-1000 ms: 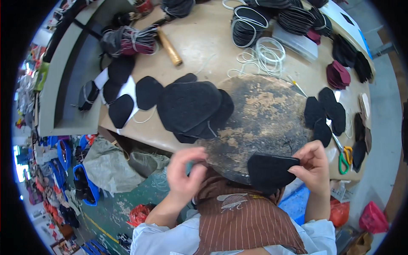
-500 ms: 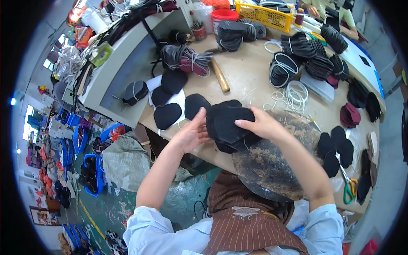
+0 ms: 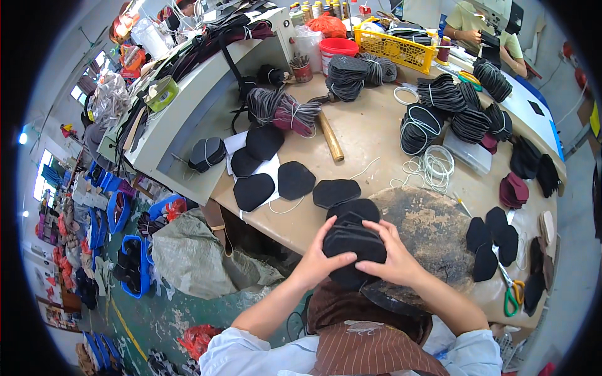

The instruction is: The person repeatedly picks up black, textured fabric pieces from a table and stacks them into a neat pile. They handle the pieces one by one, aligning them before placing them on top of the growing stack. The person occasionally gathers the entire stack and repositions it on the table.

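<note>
Both hands grip a stack of black rounded fabric pieces [image 3: 355, 237] at the table's near edge. My left hand [image 3: 318, 258] closes on its left side, and my right hand [image 3: 394, 255] holds the right side, with both thumbs on the near side. More black pieces show under and beyond the stack; how they are joined to it I cannot tell. Just past it lies a flat black piece [image 3: 337, 193]. Farther left, another black piece [image 3: 296, 180] rests beside several more on white paper [image 3: 271, 164]. A round, worn, dark board [image 3: 426, 235] sits right of my right hand.
A wooden-handled hammer [image 3: 330, 136] lies mid-table. Bundles of dark strips [image 3: 442, 93] and coiled white cord [image 3: 433, 166] lie beyond. Scissors [image 3: 513, 297] and black pieces [image 3: 495, 235] are at right. A red bucket [image 3: 338, 51] and yellow basket [image 3: 395, 47] stand behind. A co-worker [image 3: 486, 37] sits far right.
The stack has come nearer to me, and my right hand has moved from its top to its right side. A flat black piece now shows on the table beyond. The view has shifted slightly.
</note>
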Demonstrator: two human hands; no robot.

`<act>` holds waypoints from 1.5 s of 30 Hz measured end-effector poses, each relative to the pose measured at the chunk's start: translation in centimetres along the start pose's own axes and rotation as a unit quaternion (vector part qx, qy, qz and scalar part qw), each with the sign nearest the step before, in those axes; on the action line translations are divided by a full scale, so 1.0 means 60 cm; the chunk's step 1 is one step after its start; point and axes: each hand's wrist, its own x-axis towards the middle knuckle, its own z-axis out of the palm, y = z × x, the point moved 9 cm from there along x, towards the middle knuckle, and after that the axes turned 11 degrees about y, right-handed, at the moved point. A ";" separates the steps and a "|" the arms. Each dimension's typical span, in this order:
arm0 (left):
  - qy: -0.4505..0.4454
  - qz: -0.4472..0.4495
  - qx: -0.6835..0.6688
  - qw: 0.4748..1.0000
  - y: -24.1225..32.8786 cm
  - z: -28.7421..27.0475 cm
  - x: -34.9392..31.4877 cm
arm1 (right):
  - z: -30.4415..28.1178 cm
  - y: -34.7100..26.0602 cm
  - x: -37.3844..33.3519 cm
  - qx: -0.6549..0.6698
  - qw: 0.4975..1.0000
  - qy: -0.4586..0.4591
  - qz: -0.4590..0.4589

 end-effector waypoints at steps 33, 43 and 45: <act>-0.007 0.332 0.059 0.942 0.081 0.067 -0.015 | -0.153 -0.112 -0.043 0.063 0.986 0.037 -0.147; -0.241 0.348 0.284 0.860 0.045 0.141 -0.005 | -0.129 0.014 -0.114 -0.017 0.953 0.222 -0.204; -0.243 0.363 0.286 0.853 0.046 0.138 -0.010 | -0.149 -0.026 -0.101 -0.084 0.943 0.228 -0.226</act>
